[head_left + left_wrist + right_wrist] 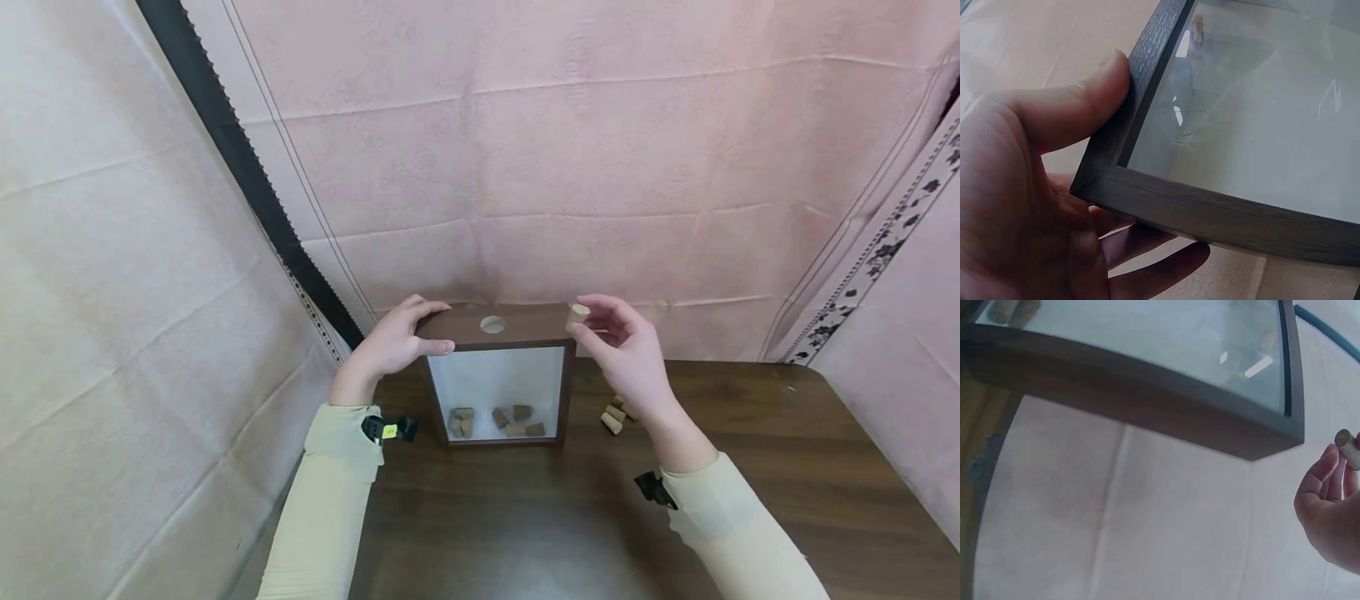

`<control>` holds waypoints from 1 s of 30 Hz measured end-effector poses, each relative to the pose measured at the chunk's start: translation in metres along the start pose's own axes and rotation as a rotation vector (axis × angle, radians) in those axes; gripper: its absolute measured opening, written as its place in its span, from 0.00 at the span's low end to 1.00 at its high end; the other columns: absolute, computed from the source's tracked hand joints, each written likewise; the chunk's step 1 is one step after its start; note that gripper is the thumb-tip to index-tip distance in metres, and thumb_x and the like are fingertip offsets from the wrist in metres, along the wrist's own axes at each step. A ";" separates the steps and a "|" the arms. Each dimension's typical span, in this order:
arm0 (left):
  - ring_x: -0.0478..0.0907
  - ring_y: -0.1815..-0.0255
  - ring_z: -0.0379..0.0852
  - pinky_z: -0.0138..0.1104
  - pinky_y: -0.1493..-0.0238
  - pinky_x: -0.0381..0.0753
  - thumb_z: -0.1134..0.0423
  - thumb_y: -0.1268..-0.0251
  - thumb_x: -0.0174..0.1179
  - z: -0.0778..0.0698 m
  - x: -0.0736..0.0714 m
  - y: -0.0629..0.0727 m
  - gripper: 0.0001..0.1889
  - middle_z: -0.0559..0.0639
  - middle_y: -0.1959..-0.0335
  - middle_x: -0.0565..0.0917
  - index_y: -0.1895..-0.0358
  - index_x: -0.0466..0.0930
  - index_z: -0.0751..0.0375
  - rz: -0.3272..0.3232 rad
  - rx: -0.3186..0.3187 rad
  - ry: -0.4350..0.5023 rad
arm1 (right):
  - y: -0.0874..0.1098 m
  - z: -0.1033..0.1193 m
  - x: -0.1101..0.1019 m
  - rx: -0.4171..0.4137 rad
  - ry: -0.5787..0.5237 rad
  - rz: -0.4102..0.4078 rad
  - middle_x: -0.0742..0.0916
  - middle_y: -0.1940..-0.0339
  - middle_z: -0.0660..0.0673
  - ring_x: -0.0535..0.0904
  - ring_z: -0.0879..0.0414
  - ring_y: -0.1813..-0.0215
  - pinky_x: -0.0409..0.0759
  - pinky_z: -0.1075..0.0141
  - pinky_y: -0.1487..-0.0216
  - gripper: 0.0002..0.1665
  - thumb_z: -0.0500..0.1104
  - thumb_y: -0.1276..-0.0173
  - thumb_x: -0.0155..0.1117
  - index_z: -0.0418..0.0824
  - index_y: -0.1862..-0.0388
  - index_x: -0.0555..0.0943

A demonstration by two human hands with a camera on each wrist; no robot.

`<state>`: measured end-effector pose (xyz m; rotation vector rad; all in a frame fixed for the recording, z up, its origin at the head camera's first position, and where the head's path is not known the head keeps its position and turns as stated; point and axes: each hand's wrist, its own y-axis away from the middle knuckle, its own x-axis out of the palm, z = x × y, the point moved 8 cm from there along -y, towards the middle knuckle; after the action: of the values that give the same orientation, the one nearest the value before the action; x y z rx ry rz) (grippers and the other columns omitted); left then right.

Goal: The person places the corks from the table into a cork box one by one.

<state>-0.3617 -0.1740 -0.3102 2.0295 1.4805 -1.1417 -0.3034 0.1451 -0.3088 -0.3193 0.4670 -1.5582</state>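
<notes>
A brown wooden box frame (495, 325) with a glass front stands upright on the table, a round hole (492, 324) in its top. Behind the glass, several corks (516, 425) lie at the bottom. My left hand (396, 337) holds the box's upper left corner, thumb at the front edge; the left wrist view shows the thumb against the dark frame (1210, 219). Beside the upper right corner, my right hand (626, 346) pinches a cork (578, 313) between thumb and fingertips. That cork (1347, 449) also shows at the right wrist view's edge, apart from the box.
Several loose corks (615, 417) lie on the dark wooden table (525, 525), to the right of the box and partly behind my right wrist. Pale cloth (600, 167) hangs behind the table, with more cloth (112, 292) along the left side.
</notes>
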 end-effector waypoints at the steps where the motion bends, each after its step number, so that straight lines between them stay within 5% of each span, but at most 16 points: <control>1: 0.73 0.38 0.58 0.59 0.33 0.74 0.51 0.30 0.73 0.000 0.000 0.000 0.36 0.54 0.36 0.76 0.22 0.73 0.55 -0.001 0.001 -0.001 | -0.002 0.003 0.005 -0.011 -0.006 0.008 0.86 0.51 0.43 0.83 0.53 0.48 0.83 0.71 0.48 0.23 0.35 0.26 0.73 0.34 0.35 0.82; 14: 0.74 0.41 0.58 0.57 0.37 0.78 0.50 0.31 0.74 0.000 -0.001 0.004 0.37 0.55 0.36 0.76 0.22 0.73 0.55 -0.007 0.020 -0.028 | -0.022 0.009 0.056 -0.010 0.073 0.145 0.90 0.51 0.46 0.87 0.52 0.48 0.84 0.63 0.44 0.20 0.41 0.27 0.75 0.42 0.38 0.84; 21: 0.75 0.43 0.57 0.55 0.39 0.78 0.49 0.31 0.74 -0.003 -0.002 0.003 0.37 0.55 0.38 0.77 0.23 0.74 0.56 -0.013 0.036 -0.030 | -0.036 0.009 0.071 -0.028 0.148 0.180 0.90 0.51 0.47 0.87 0.53 0.50 0.85 0.53 0.43 0.21 0.40 0.27 0.74 0.43 0.37 0.85; 30: 0.77 0.46 0.56 0.54 0.42 0.79 0.48 0.34 0.76 -0.006 -0.004 0.000 0.37 0.54 0.40 0.79 0.25 0.77 0.57 -0.016 0.055 -0.055 | -0.050 0.004 0.088 -0.015 0.223 0.259 0.90 0.49 0.49 0.88 0.53 0.51 0.87 0.52 0.47 0.19 0.45 0.27 0.74 0.45 0.40 0.85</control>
<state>-0.3598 -0.1722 -0.3033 2.0091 1.4567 -1.2473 -0.3490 0.0569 -0.2886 -0.0906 0.6673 -1.3423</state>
